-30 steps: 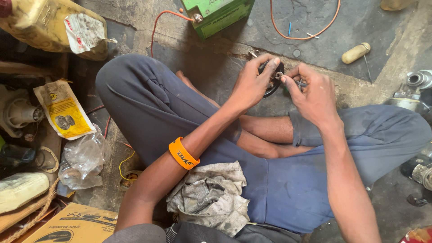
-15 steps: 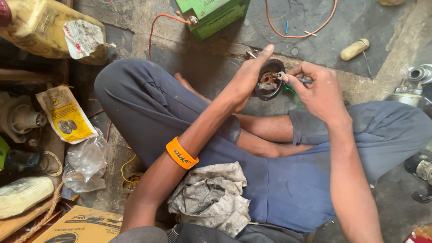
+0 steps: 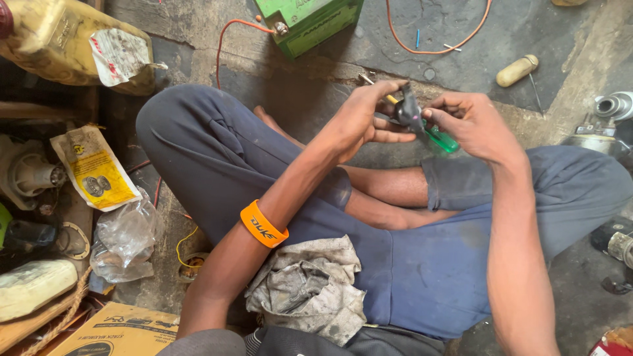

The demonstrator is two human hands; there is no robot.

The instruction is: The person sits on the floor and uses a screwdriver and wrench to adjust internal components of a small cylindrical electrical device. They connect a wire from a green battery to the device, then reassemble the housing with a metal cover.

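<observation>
I sit cross-legged on the floor in blue trousers. My left hand (image 3: 359,122), with an orange wristband (image 3: 262,224) on its forearm, grips a small dark round metal part (image 3: 407,113) held edge-on above my knees. My right hand (image 3: 471,125) pinches the same part from the right. A green-handled screwdriver (image 3: 440,140) sticks out below the right hand; it is held in that hand, its tip hidden behind the part. A dirty grey rag (image 3: 306,287) lies on my lap.
A green battery box (image 3: 310,23) with an orange wire (image 3: 435,46) stands ahead. A cream tool handle (image 3: 517,70) lies at right, metal motor parts (image 3: 610,112) at the right edge. Yellow jug (image 3: 59,46), yellow packet (image 3: 95,168), plastic bag (image 3: 125,240), cardboard box (image 3: 112,329) crowd the left.
The dark part has been turned from face-up to edge-on between both hands. The green screwdriver handle now shows below the right hand. My hands sit slightly lower in view.
</observation>
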